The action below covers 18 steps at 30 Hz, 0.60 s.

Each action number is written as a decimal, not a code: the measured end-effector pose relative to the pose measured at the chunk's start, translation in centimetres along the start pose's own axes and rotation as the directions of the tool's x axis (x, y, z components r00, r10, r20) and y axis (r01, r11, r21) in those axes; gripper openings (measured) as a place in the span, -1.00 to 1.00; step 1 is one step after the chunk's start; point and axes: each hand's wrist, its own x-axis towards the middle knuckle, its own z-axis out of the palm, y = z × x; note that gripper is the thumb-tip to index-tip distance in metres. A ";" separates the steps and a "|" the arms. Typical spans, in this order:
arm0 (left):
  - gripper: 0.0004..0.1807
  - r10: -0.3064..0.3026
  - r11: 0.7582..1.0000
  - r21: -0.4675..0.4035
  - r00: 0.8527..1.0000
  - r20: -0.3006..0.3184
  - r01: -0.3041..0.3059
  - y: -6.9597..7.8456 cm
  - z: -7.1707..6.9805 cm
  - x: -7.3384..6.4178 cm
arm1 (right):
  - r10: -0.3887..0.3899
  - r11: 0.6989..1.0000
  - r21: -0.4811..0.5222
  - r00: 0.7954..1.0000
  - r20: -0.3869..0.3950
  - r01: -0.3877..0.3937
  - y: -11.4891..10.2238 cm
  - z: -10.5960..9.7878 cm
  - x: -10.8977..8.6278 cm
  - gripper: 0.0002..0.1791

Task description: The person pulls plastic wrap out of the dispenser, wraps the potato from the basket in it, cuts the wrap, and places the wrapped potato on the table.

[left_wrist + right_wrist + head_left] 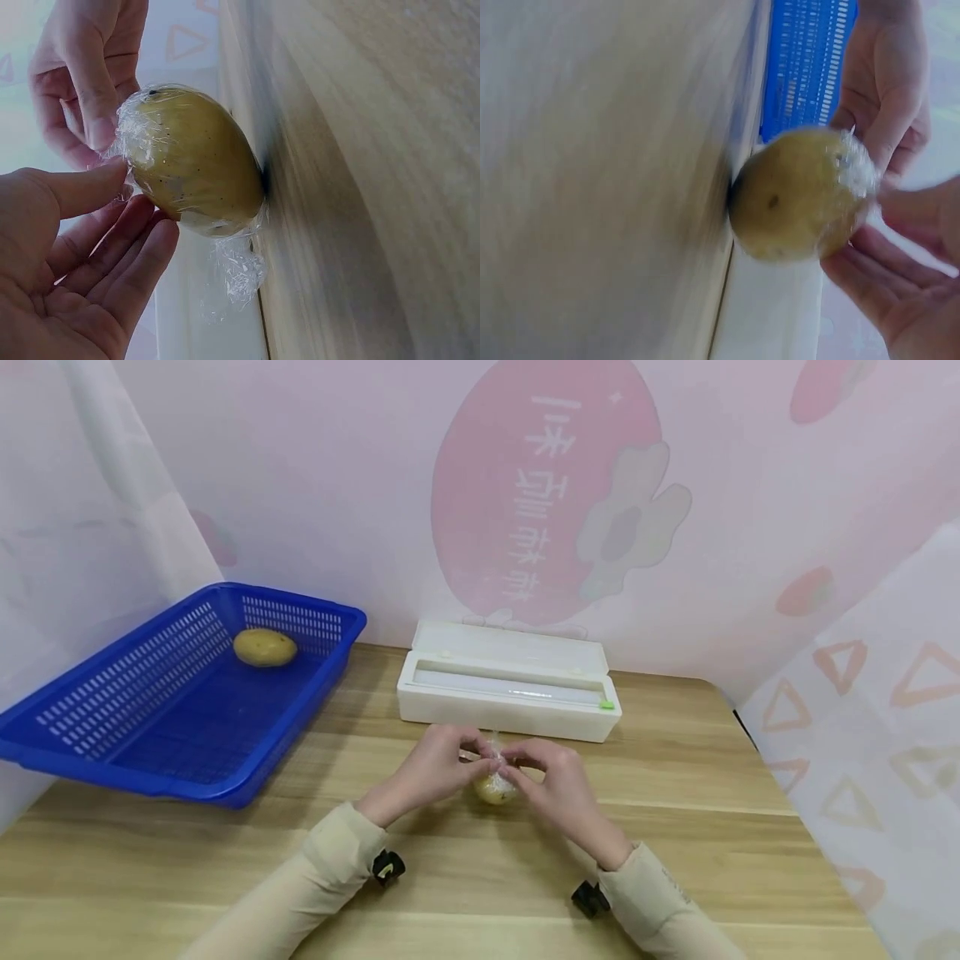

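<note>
- In the head view, pinching crinkled clear plastic film (497,762) with the bent fingers of the left hand (429,772) and the right hand (561,787), atop a yellow-brown rounded potato (495,791) near the middle of the light wood-grained surface (480,877).
- Just beyond both hands, on the far side: a long white rectangular box (510,718) with lid open, pale roll within and small bright green tab (606,704) at the right end.
- To the left, a large rectangular blue plastic basket (187,727) with slotted walls; inside, toward its far end, a second yellow oval potato (265,647).
- At the far edge, pink-and-white printed cloth (337,460); on the forearms, beige sleeves (307,868).
- In the left wrist view, gripping the bunched film by left thumb and fingertips, with a crumpled film tail on the wrapped potato's far side.
- In the right wrist view, slightly blurred, pinching film between right thumb and fingers, with the wrapped potato resting on the surface.
</note>
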 end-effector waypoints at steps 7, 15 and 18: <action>-0.88 0.005 1.000 0.018 1.000 -0.013 -0.005 0.0 -0.2 0.1 | -0.028 0.999 0.041 0.996 0.088 0.025 0.7 -0.6 0.1 -0.54; -0.90 -0.051 0.999 -0.014 0.998 -0.038 0.051 0.1 -0.1 0.0 | -0.056 0.996 -0.058 0.995 0.086 0.061 0.9 -0.8 0.0 -0.48; -0.91 -0.108 0.993 -0.044 0.993 -0.052 0.105 0.2 0.0 0.0 | -0.024 0.991 -0.127 0.994 0.107 0.037 0.8 -0.8 -0.1 -0.53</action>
